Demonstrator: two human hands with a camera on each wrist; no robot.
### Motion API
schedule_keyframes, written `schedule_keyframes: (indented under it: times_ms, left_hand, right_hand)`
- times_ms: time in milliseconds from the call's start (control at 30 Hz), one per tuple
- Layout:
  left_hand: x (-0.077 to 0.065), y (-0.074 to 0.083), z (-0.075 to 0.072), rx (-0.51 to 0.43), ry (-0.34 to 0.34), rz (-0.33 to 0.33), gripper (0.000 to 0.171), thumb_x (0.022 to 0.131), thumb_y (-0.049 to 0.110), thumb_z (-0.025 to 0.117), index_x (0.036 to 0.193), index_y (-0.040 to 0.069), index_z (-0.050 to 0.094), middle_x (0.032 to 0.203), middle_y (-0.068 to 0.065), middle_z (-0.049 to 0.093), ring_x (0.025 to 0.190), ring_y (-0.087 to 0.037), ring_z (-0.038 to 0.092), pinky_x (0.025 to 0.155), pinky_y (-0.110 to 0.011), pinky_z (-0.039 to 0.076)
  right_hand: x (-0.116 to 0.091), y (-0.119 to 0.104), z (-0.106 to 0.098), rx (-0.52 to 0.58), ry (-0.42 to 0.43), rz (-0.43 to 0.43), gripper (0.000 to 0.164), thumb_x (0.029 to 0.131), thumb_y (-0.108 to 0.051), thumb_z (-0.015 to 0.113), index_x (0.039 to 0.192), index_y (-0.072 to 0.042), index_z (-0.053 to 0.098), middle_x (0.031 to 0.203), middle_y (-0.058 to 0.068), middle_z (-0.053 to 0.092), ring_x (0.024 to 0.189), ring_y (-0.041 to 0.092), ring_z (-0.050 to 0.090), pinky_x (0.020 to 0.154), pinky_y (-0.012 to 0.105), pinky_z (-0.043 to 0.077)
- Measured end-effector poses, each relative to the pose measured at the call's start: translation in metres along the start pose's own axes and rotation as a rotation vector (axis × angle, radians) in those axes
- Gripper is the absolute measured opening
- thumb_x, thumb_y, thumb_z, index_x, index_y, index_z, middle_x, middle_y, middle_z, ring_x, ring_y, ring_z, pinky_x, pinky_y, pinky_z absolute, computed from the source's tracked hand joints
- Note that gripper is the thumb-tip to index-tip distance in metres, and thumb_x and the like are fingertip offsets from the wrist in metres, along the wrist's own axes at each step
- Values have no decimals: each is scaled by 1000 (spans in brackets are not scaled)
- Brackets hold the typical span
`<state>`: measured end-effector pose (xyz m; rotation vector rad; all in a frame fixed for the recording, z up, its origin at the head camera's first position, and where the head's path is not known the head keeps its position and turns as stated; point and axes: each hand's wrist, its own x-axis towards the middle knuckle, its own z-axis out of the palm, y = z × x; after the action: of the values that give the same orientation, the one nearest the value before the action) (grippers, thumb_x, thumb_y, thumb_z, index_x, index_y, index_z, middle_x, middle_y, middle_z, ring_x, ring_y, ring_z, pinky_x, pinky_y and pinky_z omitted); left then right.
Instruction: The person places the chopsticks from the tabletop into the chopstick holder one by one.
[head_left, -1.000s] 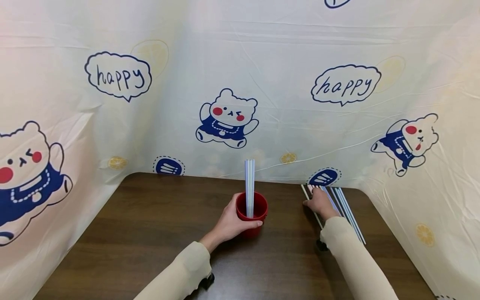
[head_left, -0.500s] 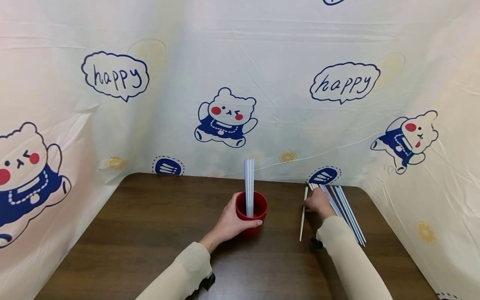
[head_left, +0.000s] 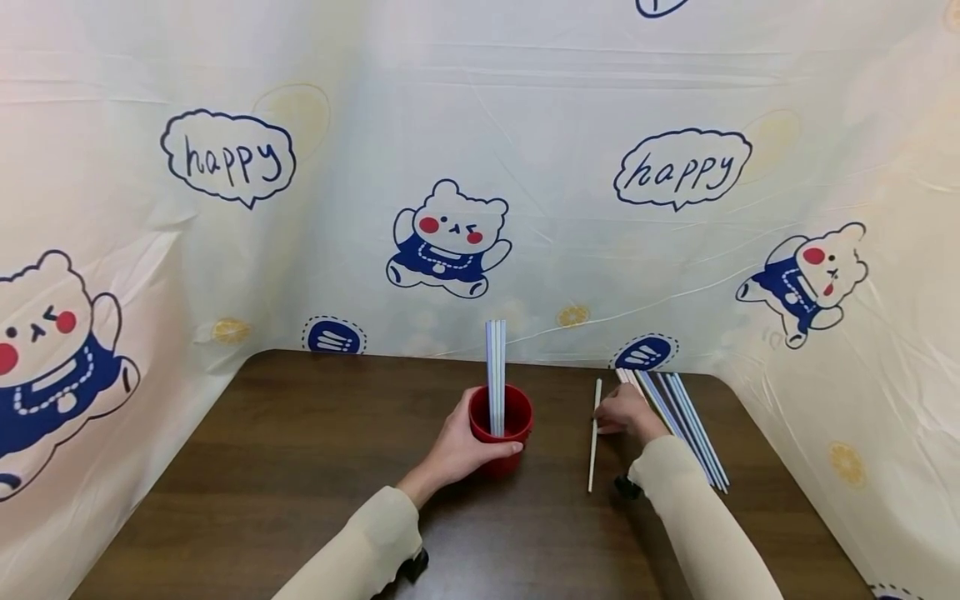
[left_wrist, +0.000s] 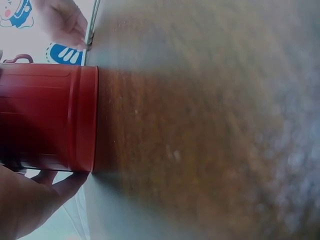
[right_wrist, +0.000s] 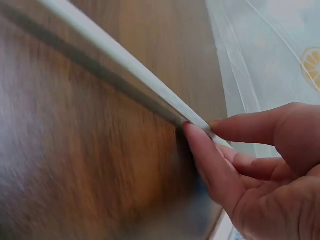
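Note:
My left hand (head_left: 459,444) grips a small red bucket (left_wrist: 47,117) around its side, fingers behind and thumb across the front near the rim. Several white and pale blue straws (head_left: 496,367) stand upright together in it. To the right, my right hand (head_left: 628,413) pinches a single white straw (head_left: 592,460) between thumb and fingertips. In the right wrist view this straw (right_wrist: 132,65) runs diagonally, close over the table with its shadow alongside. The left wrist view shows the bucket's base on the tabletop and a small handle on its side.
Several more straws (head_left: 697,425) lie in a loose row to the right of my right hand, partly hidden by the hand and sleeve. The brown wooden table (head_left: 315,467) is bounded at the back and sides by a printed cloth (head_left: 570,100).
My right hand has drawn the white straw left, away from the other straws, and swung it from slanting to nearly straight. The left hand and bucket have stayed put.

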<state>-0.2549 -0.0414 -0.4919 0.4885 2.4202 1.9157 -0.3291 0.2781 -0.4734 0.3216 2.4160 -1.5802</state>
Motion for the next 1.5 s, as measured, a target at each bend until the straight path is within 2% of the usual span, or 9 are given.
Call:
schedule_keyframes:
  times_ms: [200, 400, 567, 867, 967, 1100, 1167, 1267, 1500]
  left_hand:
    - [-1, 0, -2, 7, 1, -10, 87, 74, 33, 93, 144, 29, 41, 139, 6, 55, 126, -20, 52, 92, -42, 57]
    - [1, 1, -2, 25, -4, -8, 87, 74, 33, 93, 144, 28, 41, 139, 6, 55, 125, -20, 52, 93, -43, 56]
    - [2, 1, -2, 29, -3, -7, 87, 74, 33, 93, 144, 29, 41, 139, 7, 55, 125, -19, 53, 94, -42, 56]
    - [3, 3, -1, 5, 11, 12, 87, 75, 26, 93, 145, 23, 42, 140, 1, 56, 126, -24, 54, 94, -48, 56]
    - [-2, 18, -3, -5, 9, 19, 86, 76, 20, 92, 146, 15, 42, 140, -6, 56, 125, -29, 54, 96, -50, 55]
    - [-12, 43, -6, -15, 7, 21, 82, 77, 13, 90, 144, 6, 44, 137, -13, 57, 123, -35, 55, 97, -52, 53]
    - [-13, 45, -7, -18, 6, 21, 81, 77, 13, 90, 143, 6, 44, 137, -13, 57, 123, -35, 55, 97, -52, 53]
    - [-10, 40, -6, -15, -5, 13, 82, 77, 13, 89, 145, 7, 43, 139, -13, 56, 125, -35, 54, 98, -53, 53]
    - [0, 6, 1, 4, 9, 17, 87, 75, 20, 92, 146, 17, 42, 140, -4, 56, 126, -28, 54, 98, -52, 53]
  right_hand:
    - [-2, 5, 7, 96, -22, -36, 19, 90, 14, 58, 107, 23, 56, 81, 15, 64, 67, 18, 66, 69, 37, 63]
    - [-2, -2, 10, 150, 81, -137, 19, 91, 14, 58, 108, 22, 55, 86, 19, 66, 69, 19, 69, 65, 34, 63]
    - [-5, -25, 11, 199, 208, -235, 23, 91, 12, 62, 113, 20, 57, 85, 14, 65, 65, 17, 70, 62, 31, 62]
    - [-28, -77, 12, 201, 334, -377, 23, 93, 4, 67, 114, 14, 62, 90, 12, 66, 67, 13, 70, 67, 31, 62]
    - [-39, -94, 12, 229, 344, -428, 24, 92, 5, 68, 113, 15, 62, 91, 13, 65, 68, 11, 69, 65, 29, 62]
    - [-51, -113, 12, 284, 307, -472, 29, 93, 6, 66, 118, 17, 58, 93, 13, 63, 72, 9, 70, 71, 32, 62]
    - [-56, -120, 11, 305, 285, -487, 30, 94, 6, 66, 120, 18, 57, 94, 13, 62, 75, 11, 70, 75, 34, 62]
    - [-60, -126, 12, 335, 279, -524, 28, 95, 4, 66, 118, 17, 58, 93, 10, 60, 75, 11, 69, 74, 32, 62]
    - [-65, -132, 26, 399, 236, -645, 24, 93, 7, 68, 113, 17, 59, 95, 14, 64, 78, 13, 69, 70, 31, 62]
